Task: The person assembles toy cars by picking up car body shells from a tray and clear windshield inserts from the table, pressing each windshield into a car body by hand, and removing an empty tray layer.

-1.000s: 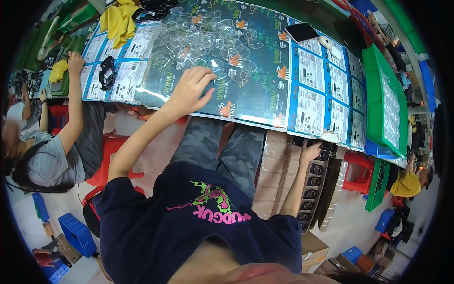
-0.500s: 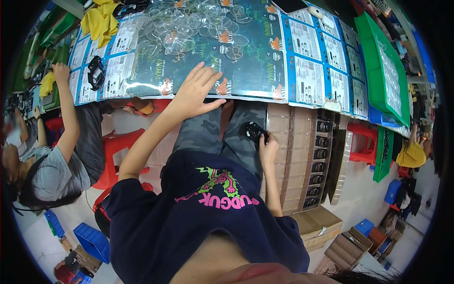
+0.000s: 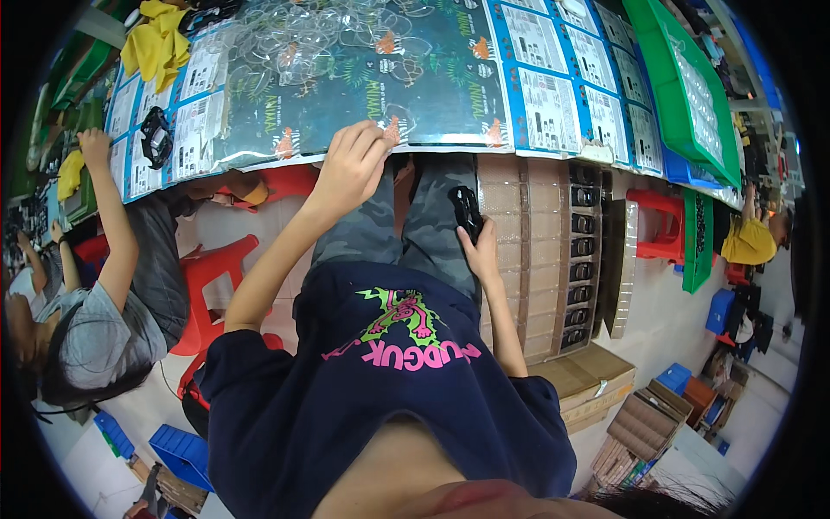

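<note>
Fingers (image 3: 489, 228) on the right hand (image 3: 486, 254) are gripping a black frame (image 3: 467, 208); the left hand (image 3: 350, 170) is pinching clear plastic (image 3: 400, 125), probably for joining next.

And this is a factory assembly workshop: clear plastic pieces (image 3: 298, 39) lie heaped on a long table (image 3: 437, 123) ahead of the left grip (image 3: 350, 169)! To the right of the right grip (image 3: 482, 249), a compartmented box (image 3: 510, 233) shows its column of black parts (image 3: 581, 248), cartons (image 3: 581, 385) just nearer the body, a green tray (image 3: 654, 82) farther off. Well left of the left grip, a co-worker (image 3: 112, 337) sits, red plastic stool (image 3: 207, 281) close by, blue crate (image 3: 181, 454) behind.
</note>
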Demonstrator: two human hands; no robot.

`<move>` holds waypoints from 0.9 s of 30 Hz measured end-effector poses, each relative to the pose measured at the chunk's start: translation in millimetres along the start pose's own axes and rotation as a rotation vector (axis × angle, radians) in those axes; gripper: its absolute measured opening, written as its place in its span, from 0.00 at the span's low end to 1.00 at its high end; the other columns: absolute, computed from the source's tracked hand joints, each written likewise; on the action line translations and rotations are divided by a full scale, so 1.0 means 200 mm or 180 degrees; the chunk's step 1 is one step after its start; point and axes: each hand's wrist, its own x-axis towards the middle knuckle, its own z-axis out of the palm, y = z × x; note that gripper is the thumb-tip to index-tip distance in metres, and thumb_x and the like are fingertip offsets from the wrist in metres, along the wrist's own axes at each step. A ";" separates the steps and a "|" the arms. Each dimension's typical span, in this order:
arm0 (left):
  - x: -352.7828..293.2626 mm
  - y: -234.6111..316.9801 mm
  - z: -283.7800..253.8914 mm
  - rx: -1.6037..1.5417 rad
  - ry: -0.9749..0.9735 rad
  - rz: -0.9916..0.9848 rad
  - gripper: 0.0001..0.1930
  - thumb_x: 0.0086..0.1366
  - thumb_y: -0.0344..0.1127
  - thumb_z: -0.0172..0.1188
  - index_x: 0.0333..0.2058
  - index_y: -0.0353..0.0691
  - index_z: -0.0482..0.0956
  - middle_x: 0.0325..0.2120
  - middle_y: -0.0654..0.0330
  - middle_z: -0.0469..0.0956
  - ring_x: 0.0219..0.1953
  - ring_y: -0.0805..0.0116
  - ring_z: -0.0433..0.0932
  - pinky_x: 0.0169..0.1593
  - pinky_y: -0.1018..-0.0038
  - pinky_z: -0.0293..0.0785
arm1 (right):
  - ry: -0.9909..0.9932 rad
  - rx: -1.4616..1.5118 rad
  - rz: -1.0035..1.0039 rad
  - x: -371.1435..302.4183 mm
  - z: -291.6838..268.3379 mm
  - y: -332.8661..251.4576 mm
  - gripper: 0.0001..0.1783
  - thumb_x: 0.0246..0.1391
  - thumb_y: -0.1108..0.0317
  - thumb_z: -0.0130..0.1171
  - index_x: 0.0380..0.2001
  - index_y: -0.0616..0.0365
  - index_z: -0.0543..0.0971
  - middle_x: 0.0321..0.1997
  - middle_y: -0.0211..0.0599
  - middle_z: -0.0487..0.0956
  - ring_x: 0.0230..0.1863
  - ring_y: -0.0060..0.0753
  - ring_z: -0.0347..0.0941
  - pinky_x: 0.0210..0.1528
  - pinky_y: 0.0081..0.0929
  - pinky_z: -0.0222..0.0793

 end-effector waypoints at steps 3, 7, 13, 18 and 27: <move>-0.04 0.06 0.01 -0.0166 0.0260 0.0606 0.10 0.46 0.26 0.58 0.31 0.37 0.74 0.31 0.57 0.72 0.41 0.59 0.71 0.41 0.65 0.65 | 0.0018 0.0121 0.0195 0.02 0.00 -0.01 0.30 0.49 0.52 0.54 0.40 0.72 0.63 0.36 0.63 0.70 0.38 0.59 0.68 0.41 0.40 0.63; -0.11 0.20 0.04 -0.0972 -0.0109 0.1053 0.10 0.45 0.28 0.54 0.30 0.37 0.73 0.27 0.60 0.72 0.36 0.65 0.71 0.40 0.70 0.66 | -0.0098 0.0018 0.0736 0.07 -0.05 -0.04 0.28 0.51 0.50 0.50 0.37 0.71 0.66 0.29 0.58 0.72 0.33 0.59 0.70 0.38 0.41 0.64; -0.19 0.41 0.05 -0.1102 0.0274 0.0988 0.12 0.42 0.27 0.61 0.30 0.38 0.76 0.26 0.62 0.73 0.31 0.68 0.73 0.34 0.73 0.67 | -0.0652 0.2330 0.1035 -0.02 -0.26 -0.46 0.25 0.58 0.50 0.38 0.42 0.64 0.68 0.35 0.44 0.74 0.35 0.23 0.71 0.36 0.20 0.66; -0.15 0.51 0.00 -0.0559 0.0537 0.1755 0.10 0.46 0.30 0.61 0.30 0.39 0.76 0.23 0.66 0.72 0.29 0.72 0.73 0.31 0.77 0.63 | -0.0964 0.4553 0.0811 -0.08 -0.34 -0.67 0.28 0.59 0.48 0.31 0.53 0.58 0.58 0.45 0.51 0.71 0.42 0.34 0.72 0.46 0.27 0.66; -0.10 0.60 -0.09 -0.0590 0.0761 0.1170 0.12 0.43 0.26 0.58 0.32 0.36 0.77 0.18 0.67 0.66 0.23 0.73 0.69 0.28 0.77 0.63 | -0.0840 0.4778 0.0285 -0.08 -0.36 -0.76 0.29 0.59 0.46 0.29 0.54 0.57 0.57 0.50 0.55 0.66 0.45 0.40 0.70 0.49 0.33 0.65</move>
